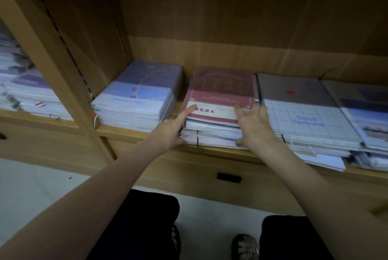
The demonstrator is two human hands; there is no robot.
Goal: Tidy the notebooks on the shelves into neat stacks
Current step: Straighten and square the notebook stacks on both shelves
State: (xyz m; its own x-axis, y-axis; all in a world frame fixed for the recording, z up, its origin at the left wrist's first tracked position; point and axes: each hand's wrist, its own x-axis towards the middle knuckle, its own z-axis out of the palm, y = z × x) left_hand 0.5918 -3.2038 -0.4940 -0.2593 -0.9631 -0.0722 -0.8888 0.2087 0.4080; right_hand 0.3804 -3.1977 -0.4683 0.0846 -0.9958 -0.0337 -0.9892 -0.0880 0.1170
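Notebooks fill a wooden shelf unit (117,131), where a person seen from above reaches both bare arms toward the middle pile. Four stacks sit side by side in the main bay: a blue-covered stack (138,96) at the left, well apart from the red-topped stack (220,96) being handled, then a grey grid-covered stack (302,110) touching its right side, and a further dark-covered stack (365,113) at the far right. The left hand (170,131) holds the near-left corner of the red-topped stack, index finger stretched flat onto the top cover's white label, the other fingers curled against the edges of the pile. The right hand (254,125) rests on the near-right corner, fingers spread and bent over the cover, thumb low against the page edges. The label carries red Chinese characters, too blurred to read with certainty; the grid cover shows the words "Good Fortune" in pale blue. More notebooks (31,94) are heaped unevenly in the neighbouring bay at the left, beyond the upright divider. Below the shelf, a drawer front (189,178) shows a dark slot handle.
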